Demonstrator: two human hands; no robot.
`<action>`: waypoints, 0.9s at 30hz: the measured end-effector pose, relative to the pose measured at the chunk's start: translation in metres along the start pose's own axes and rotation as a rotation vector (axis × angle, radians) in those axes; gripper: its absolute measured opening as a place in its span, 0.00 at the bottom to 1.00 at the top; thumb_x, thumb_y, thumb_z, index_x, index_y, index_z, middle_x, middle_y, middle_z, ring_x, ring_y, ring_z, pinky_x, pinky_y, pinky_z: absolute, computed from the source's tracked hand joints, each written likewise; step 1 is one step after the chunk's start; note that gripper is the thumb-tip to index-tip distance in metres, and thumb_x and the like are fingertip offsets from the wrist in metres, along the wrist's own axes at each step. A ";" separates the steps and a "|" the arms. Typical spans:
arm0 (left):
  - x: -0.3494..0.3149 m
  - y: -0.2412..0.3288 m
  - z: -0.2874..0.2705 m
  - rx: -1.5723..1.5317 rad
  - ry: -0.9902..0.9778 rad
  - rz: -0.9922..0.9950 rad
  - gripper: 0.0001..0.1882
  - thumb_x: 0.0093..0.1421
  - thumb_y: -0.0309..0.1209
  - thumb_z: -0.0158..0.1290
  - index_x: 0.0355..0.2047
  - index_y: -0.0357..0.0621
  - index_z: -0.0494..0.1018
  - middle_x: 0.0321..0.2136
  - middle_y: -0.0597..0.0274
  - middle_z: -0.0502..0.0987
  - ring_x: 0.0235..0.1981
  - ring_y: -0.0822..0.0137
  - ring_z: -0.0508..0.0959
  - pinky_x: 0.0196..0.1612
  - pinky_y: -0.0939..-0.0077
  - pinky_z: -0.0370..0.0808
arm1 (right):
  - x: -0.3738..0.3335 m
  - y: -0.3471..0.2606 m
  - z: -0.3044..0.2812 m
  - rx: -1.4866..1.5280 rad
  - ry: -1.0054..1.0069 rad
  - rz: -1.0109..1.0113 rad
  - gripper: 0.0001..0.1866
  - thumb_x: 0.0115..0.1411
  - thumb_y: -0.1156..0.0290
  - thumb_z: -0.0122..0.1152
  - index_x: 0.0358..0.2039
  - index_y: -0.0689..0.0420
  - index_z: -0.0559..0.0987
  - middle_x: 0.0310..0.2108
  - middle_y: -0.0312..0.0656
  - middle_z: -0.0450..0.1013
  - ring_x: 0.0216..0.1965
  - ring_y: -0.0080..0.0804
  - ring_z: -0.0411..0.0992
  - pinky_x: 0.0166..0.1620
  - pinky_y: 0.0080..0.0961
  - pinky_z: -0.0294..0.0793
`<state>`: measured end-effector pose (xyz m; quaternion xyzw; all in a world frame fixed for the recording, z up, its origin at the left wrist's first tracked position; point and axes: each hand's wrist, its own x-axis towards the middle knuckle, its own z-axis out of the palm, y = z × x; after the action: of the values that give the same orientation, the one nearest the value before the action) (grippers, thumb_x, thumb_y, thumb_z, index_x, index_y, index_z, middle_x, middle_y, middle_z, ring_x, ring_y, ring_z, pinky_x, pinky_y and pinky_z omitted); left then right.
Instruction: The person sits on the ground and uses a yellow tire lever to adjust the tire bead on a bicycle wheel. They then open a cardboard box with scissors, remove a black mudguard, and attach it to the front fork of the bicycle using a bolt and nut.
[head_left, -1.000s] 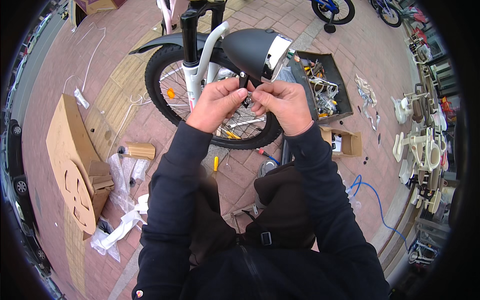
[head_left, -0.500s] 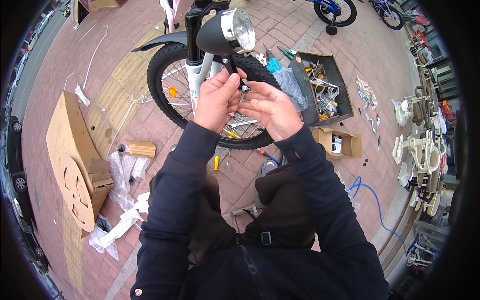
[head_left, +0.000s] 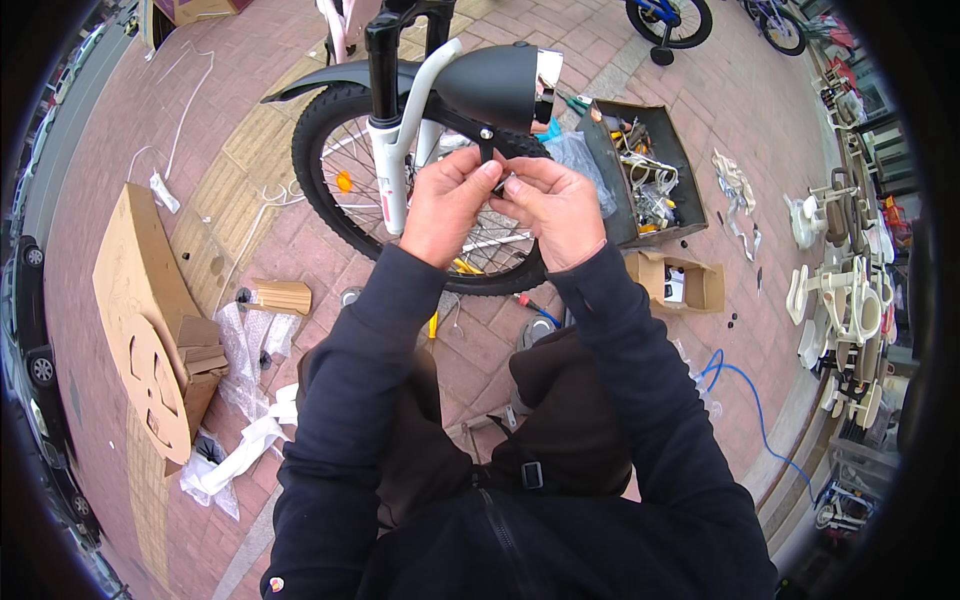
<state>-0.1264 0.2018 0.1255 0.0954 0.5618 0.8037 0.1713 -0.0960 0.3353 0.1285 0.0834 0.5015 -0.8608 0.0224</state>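
Note:
A black bicycle headlight (head_left: 488, 88) hangs in front of a white bicycle fork (head_left: 386, 178), its lens turned to the right. From its underside a narrow black bracket (head_left: 487, 146) reaches down to my fingers. My left hand (head_left: 446, 208) pinches the lower end of this bracket between thumb and forefinger. Close against it, my right hand (head_left: 556, 212) is closed, thumb to fingertips, on a small metal piece at the bracket's end; its exact kind is hidden. Behind both hands stands the front wheel (head_left: 312, 190) with a knobby tyre and an orange reflector (head_left: 344, 182).
Right of the wheel lie a dark metal toolbox (head_left: 690, 190) full of tools and a small open cardboard box (head_left: 708, 288). A large cardboard piece (head_left: 140, 290) and bubble wrap (head_left: 240, 350) lie at left. A blue hose (head_left: 762, 420) curves along the right.
The headlight has swung round, its lens going from facing me to facing right. My right hand has closed in from loosely spread fingers to a pinch beside the left.

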 end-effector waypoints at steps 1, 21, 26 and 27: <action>0.000 -0.002 0.001 -0.030 -0.004 -0.040 0.09 0.62 0.32 0.47 0.38 0.41 0.71 0.18 0.77 0.63 0.16 0.86 0.58 0.17 0.91 0.53 | 0.000 0.000 0.000 -0.065 0.031 -0.043 0.09 0.55 0.80 0.54 0.37 0.68 0.74 0.35 0.43 0.74 0.31 0.24 0.73 0.34 0.18 0.73; -0.025 0.006 0.021 -0.990 -0.102 0.022 0.15 0.64 0.45 0.40 0.39 0.48 0.66 0.32 0.65 0.68 0.36 0.69 0.67 0.43 0.71 0.67 | -0.048 -0.030 0.014 -0.884 -0.054 -1.081 0.10 0.43 0.83 0.65 0.28 0.63 0.75 0.24 0.44 0.72 0.25 0.34 0.72 0.28 0.23 0.70; -0.025 0.004 0.017 -0.959 -0.114 0.064 0.15 0.63 0.44 0.41 0.38 0.48 0.67 0.37 0.64 0.70 0.39 0.70 0.70 0.47 0.69 0.68 | -0.043 -0.026 0.019 -0.871 -0.058 -1.030 0.09 0.46 0.86 0.61 0.29 0.66 0.75 0.25 0.46 0.73 0.25 0.30 0.72 0.29 0.20 0.70; -0.024 0.003 0.018 -0.947 -0.111 0.067 0.15 0.63 0.44 0.41 0.38 0.47 0.67 0.37 0.64 0.70 0.39 0.70 0.70 0.47 0.69 0.68 | -0.042 -0.025 0.020 -0.877 -0.059 -1.015 0.09 0.45 0.86 0.61 0.29 0.66 0.75 0.25 0.46 0.73 0.25 0.31 0.72 0.29 0.20 0.70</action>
<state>-0.0985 0.2069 0.1353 0.0675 0.1203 0.9701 0.1998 -0.0601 0.3290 0.1665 -0.2033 0.7809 -0.4831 -0.3398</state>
